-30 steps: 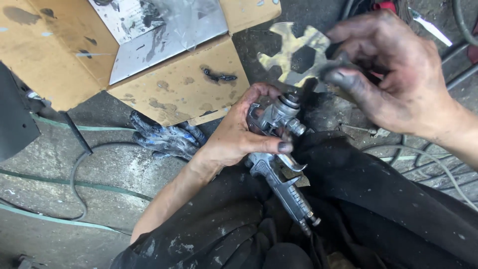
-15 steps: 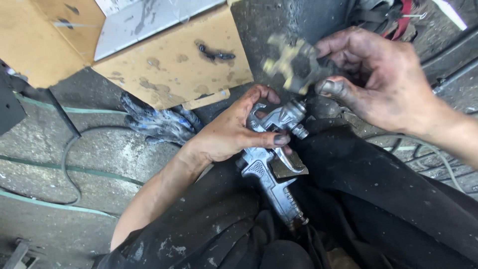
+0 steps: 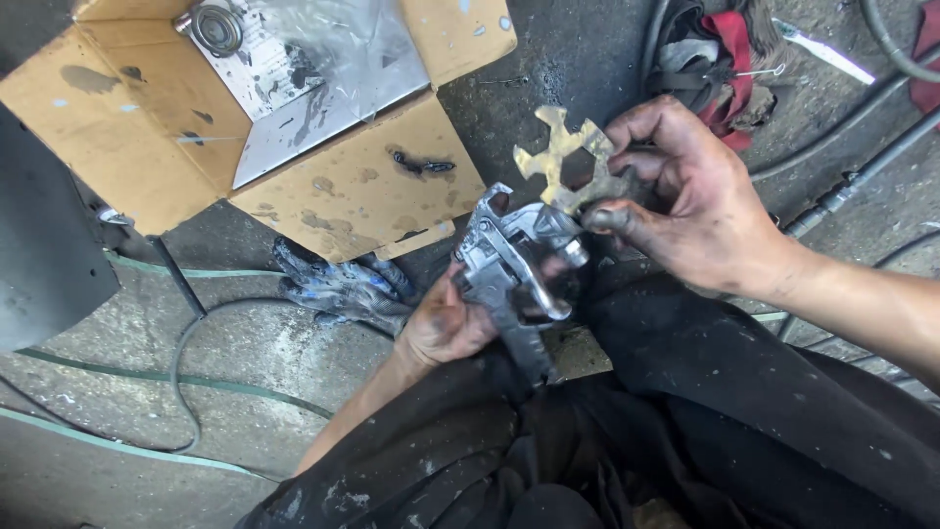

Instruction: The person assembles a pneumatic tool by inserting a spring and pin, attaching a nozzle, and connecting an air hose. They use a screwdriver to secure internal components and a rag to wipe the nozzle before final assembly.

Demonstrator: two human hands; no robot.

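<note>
A silver metal spray gun (image 3: 514, 269) rests over my lap, its head pointing up and to the right. My left hand (image 3: 446, 323) grips its body from the left side. My right hand (image 3: 685, 201), smeared with black grime, pinches a flat, brass-coloured multi-slot wrench (image 3: 566, 162) between thumb and fingers. The wrench's lower edge sits right at the gun's head, touching or nearly touching it. My dark trousers (image 3: 685, 421) lie below both hands.
An opened cardboard box (image 3: 333, 196) with a paint-stained white sheet and a round metal part (image 3: 217, 27) lies on the concrete at top left. A dirty blue glove (image 3: 338, 284) lies beside it. Hoses (image 3: 842, 201) and rags (image 3: 720, 44) sit at top right; cables cross the floor at left.
My right hand has brought the wrench down from above onto the gun's head. My left hand has shifted lower on the gun's body, and the gun has tilted more upright.
</note>
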